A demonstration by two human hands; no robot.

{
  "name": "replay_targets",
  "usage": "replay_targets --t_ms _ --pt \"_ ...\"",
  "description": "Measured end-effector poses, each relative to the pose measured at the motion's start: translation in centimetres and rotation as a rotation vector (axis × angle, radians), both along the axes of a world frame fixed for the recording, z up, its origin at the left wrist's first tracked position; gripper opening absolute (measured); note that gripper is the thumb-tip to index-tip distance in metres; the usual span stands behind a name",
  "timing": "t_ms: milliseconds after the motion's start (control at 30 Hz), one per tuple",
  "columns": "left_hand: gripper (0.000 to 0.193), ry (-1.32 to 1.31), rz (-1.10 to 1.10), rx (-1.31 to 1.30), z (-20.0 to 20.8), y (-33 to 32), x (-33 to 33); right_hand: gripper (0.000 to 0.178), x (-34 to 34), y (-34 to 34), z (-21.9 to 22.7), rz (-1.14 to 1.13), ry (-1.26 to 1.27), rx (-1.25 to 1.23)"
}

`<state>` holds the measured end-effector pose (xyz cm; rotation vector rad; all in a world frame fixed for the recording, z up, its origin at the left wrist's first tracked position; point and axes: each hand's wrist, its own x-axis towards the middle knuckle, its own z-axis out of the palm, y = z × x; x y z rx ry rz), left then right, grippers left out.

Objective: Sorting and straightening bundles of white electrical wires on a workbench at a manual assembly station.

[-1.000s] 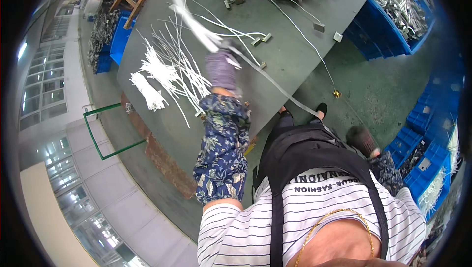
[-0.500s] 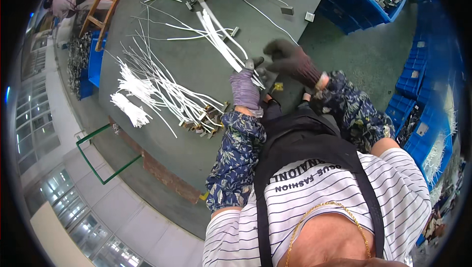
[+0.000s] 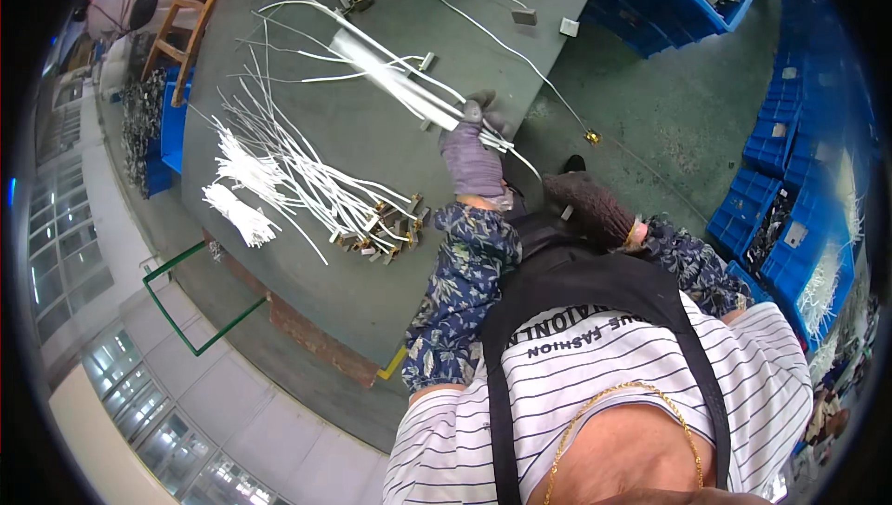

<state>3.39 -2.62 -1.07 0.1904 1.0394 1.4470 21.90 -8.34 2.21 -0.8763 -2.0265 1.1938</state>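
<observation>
My left hand [image 3: 476, 152], in a grey-purple glove, is closed around a bundle of white sleeving tubes [image 3: 395, 78] at the table's edge. The tubes run up and left over the grey tabletop. Below that hand, a white wire [image 3: 527, 159] curves out towards my right hand [image 3: 592, 206], which wears a dark maroon glove. Its fingers are curled in front of my black apron, with a small metal block [image 3: 567, 212] showing at them. Left of my left hand lies a fan of white wires [image 3: 316, 175] with brass-coloured and metal end pieces [image 3: 381, 231].
Short white tubes [image 3: 240, 215] lie bunched at the table's left. One long wire hangs over the right edge, ending in a brass-coloured fitting [image 3: 592, 136]. A blue crate [image 3: 641, 13] of metal parts stands far right; more blue crates [image 3: 771, 147] line the right side. A wooden ladder [image 3: 186, 26] leans far left.
My right hand has moved down towards my apron and its fingers have curled. The wire with the brass-coloured fitting now hangs further out past the table edge. My left hand keeps its hold.
</observation>
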Motion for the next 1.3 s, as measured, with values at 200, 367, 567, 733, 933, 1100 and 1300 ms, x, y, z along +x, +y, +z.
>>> replay_targets --t_ms 200,367,567,733,933,1100,1300 --pt "0.036 0.209 -0.19 -0.029 0.1 1.0 -3.3 0.025 5.1 -2.0 -5.2 -0.219 0.038 -1.075" --pt "0.033 0.423 -0.209 0.0 1.5 -0.1 -5.1 0.027 6.7 -1.5 -6.4 -0.089 0.031 -0.826" --pt "0.037 0.577 -0.2 0.032 2.3 0.1 -4.5 0.021 4.4 1.2 -6.5 -0.141 0.136 -1.015" --pt "0.035 0.512 -0.245 -0.105 -0.3 -0.9 -1.3 0.028 -4.1 7.2 -5.8 -0.165 -0.055 0.253" --pt "0.036 0.837 -0.302 -0.258 0.1 4.2 -13.7 0.058 -3.1 8.7 0.8 -0.265 -0.159 -0.526" --pt "0.033 0.561 -0.163 -0.216 1.0 3.5 -12.1 0.063 8.8 6.9 -7.8 -0.625 -0.4 -0.539" --pt "0.039 0.028 -0.223 -0.013 -0.6 0.8 -3.9 0.034 6.2 4.3 -13.9 -0.697 0.446 -1.109"
